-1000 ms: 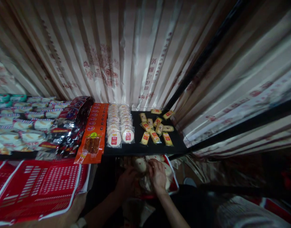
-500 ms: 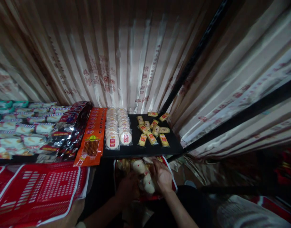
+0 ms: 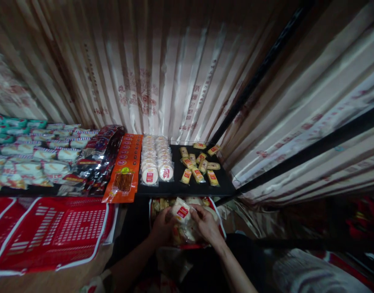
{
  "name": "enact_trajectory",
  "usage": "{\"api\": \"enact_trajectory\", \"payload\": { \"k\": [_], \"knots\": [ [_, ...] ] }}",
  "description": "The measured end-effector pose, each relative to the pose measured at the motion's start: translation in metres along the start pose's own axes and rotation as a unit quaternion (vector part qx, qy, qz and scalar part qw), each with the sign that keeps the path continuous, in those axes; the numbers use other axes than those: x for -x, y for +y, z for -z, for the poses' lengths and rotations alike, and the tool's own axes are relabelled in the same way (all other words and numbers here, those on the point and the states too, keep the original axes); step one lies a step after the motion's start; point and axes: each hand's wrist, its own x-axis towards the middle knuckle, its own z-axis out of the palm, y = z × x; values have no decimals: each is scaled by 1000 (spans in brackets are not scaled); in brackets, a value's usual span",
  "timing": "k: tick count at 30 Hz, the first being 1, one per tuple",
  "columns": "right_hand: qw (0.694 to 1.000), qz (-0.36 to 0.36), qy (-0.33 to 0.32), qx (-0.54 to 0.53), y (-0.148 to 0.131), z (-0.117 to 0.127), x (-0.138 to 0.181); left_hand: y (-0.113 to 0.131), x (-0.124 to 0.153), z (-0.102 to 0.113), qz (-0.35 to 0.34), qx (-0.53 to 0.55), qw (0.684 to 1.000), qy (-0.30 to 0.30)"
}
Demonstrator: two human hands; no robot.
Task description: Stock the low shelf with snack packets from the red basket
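A clear-wrapped round white rice cracker packet (image 3: 181,211) with a red label is raised between my hands. My left hand (image 3: 163,225) pinches its left side, and my right hand (image 3: 206,223) has thumb and fingers on its right edge. Below them sits a red basket with a white rim (image 3: 221,223), filled with more wrapped snacks, among them pale round packets and stacked biscuits (image 3: 164,203). My hands and the held packet hide part of the basket's contents.
A black shelf (image 3: 175,189) ahead holds two rows of rice crackers (image 3: 149,176), scattered yellow snack packets (image 3: 198,175), an orange bag (image 3: 123,179), dark packets (image 3: 95,162) and white packets (image 3: 57,169). Red baskets (image 3: 55,232) stand at left. Black poles (image 3: 266,73) and curtains (image 3: 168,81) enclose the shelf.
My hands, earlier apart over the basket's contents, have come together around a rice cracker packet and lifted it. The camera view has turned slightly left.
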Motion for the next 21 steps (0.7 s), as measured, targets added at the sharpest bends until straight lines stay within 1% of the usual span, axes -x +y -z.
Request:
{"api": "enact_trajectory", "payload": {
  "k": [2,4,7,9,11,12,13,14,15,17,19,21],
  "knots": [
    [997,-18,-8,-72,-5,-10,-4,4,1,8,1,52,999,1],
    [991,-38,-12,-131,-9,-19,-8,8,1,15,3,73,997,20],
    [984,-56,-23,-167,-13,-32,-14,15,1,26,-7,72,997,41],
    [991,-36,-16,-127,-15,-37,-18,21,2,35,-26,44,997,55],
    [999,32,28,-29,-19,-41,-19,33,4,44,-54,-32,996,65],
    [995,81,54,31,-22,-42,-20,40,5,50,-68,-91,991,66],
    [984,133,75,88,-26,-42,-20,49,7,55,-86,-164,981,60],
    [970,184,86,136,-31,-43,-20,58,8,61,-109,-240,963,51],
    [955,228,81,172,-37,-44,-19,67,10,66,-127,-312,941,24],
    [936,281,29,208,-49,-46,-18,83,12,74,-156,-432,887,-48],
    [934,281,-53,216,-60,-50,-18,95,13,79,-177,-497,844,-99],
    [940,244,-123,206,-69,-53,-17,101,13,83,-183,-524,824,-111]
  ]
}}
